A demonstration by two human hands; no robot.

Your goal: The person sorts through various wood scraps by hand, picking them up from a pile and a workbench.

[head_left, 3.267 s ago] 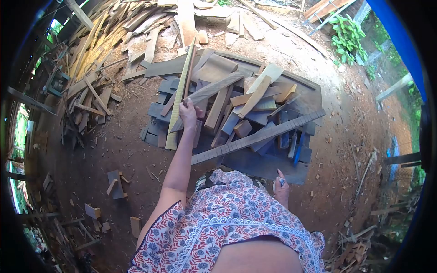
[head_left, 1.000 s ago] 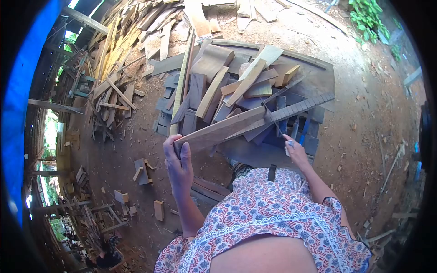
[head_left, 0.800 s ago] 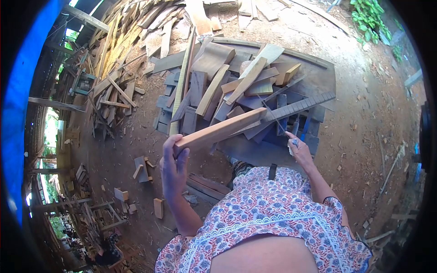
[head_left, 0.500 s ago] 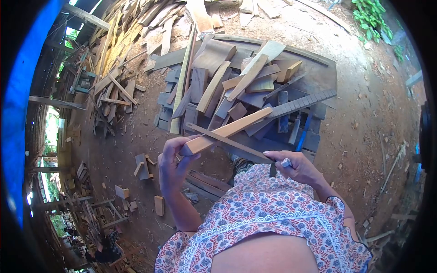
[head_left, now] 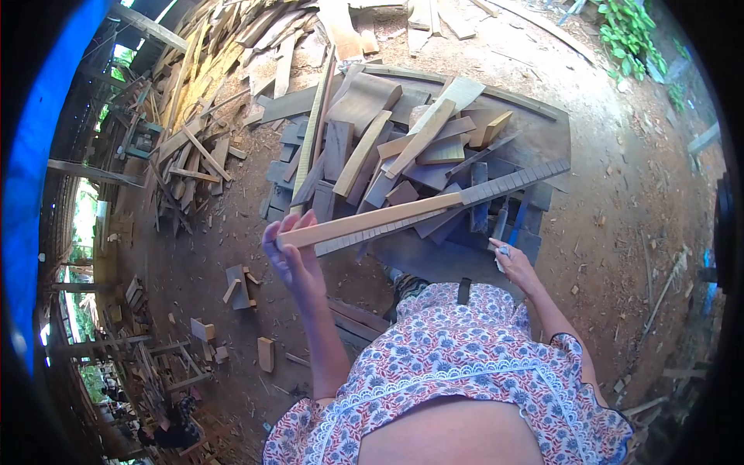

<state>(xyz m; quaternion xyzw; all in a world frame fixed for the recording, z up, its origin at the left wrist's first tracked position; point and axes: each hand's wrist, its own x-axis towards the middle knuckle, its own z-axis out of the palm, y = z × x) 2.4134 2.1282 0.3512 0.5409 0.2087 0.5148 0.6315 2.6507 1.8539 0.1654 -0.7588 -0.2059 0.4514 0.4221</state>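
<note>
My left hand (head_left: 294, 252) grips the near end of a pale, squared wooden bar (head_left: 372, 219), with the fingers behind it and the thumb below. The bar slants up to the right, its far end overlapping a grey strip marked with evenly spaced lines (head_left: 515, 180). My right hand (head_left: 515, 265) is low on the right, fingers curled in, with a small whitish, shiny spot at the fingers. I cannot tell what it holds. Just beyond it lie a light-handled tool (head_left: 501, 221) and a blue tool (head_left: 518, 221).
A heap of wood offcuts (head_left: 364, 101) covers the low work surface (head_left: 542, 132) ahead. More scrap wood (head_left: 194, 167) is piled on the dirt floor to the left. Loose blocks (head_left: 266, 354) lie near my left side. Green plants (head_left: 628, 39) grow at the far right.
My right hand has moved right and slightly up, away from the bar; the thin toothed blade that lay across the bar is gone from there. My left hand has turned the bar and shifted slightly.
</note>
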